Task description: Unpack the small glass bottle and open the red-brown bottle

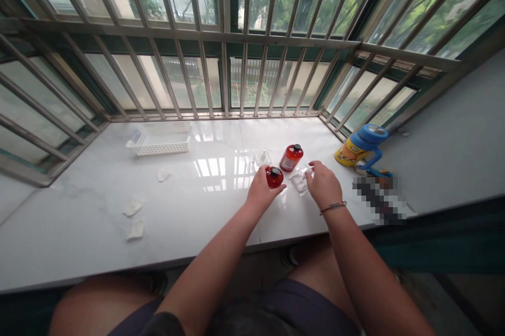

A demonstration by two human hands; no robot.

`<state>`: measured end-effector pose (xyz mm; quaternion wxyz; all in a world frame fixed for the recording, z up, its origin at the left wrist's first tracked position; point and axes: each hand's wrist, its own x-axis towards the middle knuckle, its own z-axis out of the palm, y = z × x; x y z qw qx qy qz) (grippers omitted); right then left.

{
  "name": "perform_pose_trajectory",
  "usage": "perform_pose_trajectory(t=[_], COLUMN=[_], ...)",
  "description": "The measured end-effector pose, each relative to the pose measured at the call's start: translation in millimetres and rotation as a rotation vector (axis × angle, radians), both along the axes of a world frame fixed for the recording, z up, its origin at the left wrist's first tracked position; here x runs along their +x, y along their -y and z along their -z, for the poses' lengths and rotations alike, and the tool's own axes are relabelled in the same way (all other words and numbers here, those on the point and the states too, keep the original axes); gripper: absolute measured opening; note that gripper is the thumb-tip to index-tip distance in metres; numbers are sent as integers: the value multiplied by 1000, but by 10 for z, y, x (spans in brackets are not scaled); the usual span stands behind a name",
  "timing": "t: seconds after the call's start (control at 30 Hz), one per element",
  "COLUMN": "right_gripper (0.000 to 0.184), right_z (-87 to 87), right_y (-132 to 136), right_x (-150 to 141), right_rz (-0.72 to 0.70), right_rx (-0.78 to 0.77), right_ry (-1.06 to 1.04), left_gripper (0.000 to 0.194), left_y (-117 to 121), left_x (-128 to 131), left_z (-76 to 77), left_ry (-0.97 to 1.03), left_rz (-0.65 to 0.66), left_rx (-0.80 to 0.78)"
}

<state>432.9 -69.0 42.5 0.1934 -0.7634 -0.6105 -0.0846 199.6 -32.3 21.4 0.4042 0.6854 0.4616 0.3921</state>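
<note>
A small red bottle (275, 177) with a black cap is in my left hand (261, 189), whose fingers and thumb wrap round its sides. My right hand (324, 186), with a thin bracelet at the wrist, has its fingertips closed at the edge of a clear plastic packet (300, 181) with something white inside. Between and behind the hands a second red bottle (291, 158) stands upright, with a pale label and a black cap. Just behind the held bottle sits a small clear item (262, 157), partly hidden by my left hand.
A white plastic basket (161, 148) stands at the back left. Several thin white pieces (136, 230) lie on the glossy white counter (205, 215). On the right are a yellow and blue water bottle (361, 144) and a blurred-out dark object (379, 200). Metal window bars (203, 75) border the back.
</note>
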Motion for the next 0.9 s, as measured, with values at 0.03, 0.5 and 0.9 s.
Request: perform_pose_trajectory(t=[0.03, 0.5, 0.9], right_gripper=[30, 40, 21], right_z=[-10, -518, -931], right_y=[0, -796, -942], right_x=[35, -39, -280], right_rz=[5, -125, -138], right_rx=[-4, -34, -56], right_ry=[5, 5, -27], left_gripper=[84, 82, 85], left_y=[-6, -996, -1237], left_x=[15, -346, -582], left_z=[18, -42, -32], left_ry=[-3, -185, -292], left_rz=[11, -6, 144], left_rx=[8, 65, 47])
